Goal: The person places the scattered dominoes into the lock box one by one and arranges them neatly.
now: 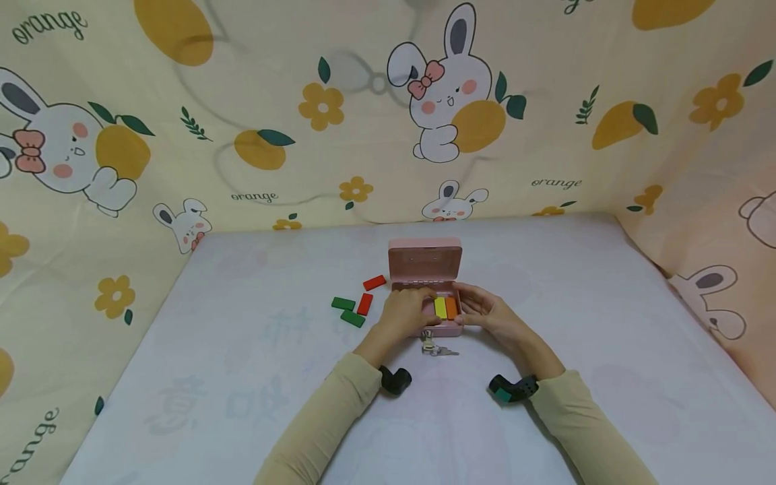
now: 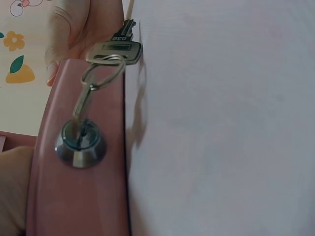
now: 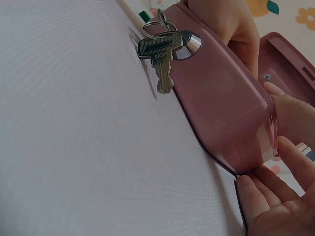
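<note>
A pink metal cash box (image 1: 445,331) stands on the table with its lid (image 1: 424,263) raised. Inside it, a yellow block (image 1: 440,308) and an orange block (image 1: 450,308) lie side by side. My left hand (image 1: 405,311) reaches over the left part of the box, fingers bent down inside; I cannot tell whether they pinch a block. My right hand (image 1: 492,313) holds the box's right end, thumb at the rim and fingers against the side wall. From the front lock (image 2: 81,142) hangs a ring with a key (image 3: 162,59).
Left of the box lie two red blocks, one nearer (image 1: 365,304) and one farther (image 1: 374,282), and two green blocks, an upper (image 1: 343,304) and a lower (image 1: 352,318). A printed curtain (image 1: 364,135) rises behind the white-covered table (image 1: 242,377).
</note>
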{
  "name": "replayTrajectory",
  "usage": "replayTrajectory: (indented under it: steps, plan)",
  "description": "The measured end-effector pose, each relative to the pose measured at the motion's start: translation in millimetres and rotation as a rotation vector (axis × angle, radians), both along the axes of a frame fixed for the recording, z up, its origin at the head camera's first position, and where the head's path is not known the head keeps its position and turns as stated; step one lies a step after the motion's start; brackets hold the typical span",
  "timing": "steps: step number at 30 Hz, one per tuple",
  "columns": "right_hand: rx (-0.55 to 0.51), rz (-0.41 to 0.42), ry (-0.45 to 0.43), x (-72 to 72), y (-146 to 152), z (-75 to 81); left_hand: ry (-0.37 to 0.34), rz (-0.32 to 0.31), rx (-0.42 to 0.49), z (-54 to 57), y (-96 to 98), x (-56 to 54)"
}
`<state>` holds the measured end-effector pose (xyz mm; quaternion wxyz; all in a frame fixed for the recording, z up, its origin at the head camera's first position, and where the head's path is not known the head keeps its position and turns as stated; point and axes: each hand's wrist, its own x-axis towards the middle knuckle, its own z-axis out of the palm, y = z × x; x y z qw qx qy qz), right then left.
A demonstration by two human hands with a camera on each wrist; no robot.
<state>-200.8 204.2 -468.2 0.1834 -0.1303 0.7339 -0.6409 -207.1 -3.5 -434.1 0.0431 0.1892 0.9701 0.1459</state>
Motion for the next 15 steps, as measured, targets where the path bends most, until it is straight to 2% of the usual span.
replayTrajectory:
  steps: [8,15]
  plan:
    - [-0.018,0.002,-0.004,0.5,0.4,0.8,0.016,0.001,-0.037,0.1,1.2,0.4]
    - [-0.014,-0.001,-0.009,1.3,-0.3,1.9,0.006,0.006,-0.024,0.4,1.4,1.0]
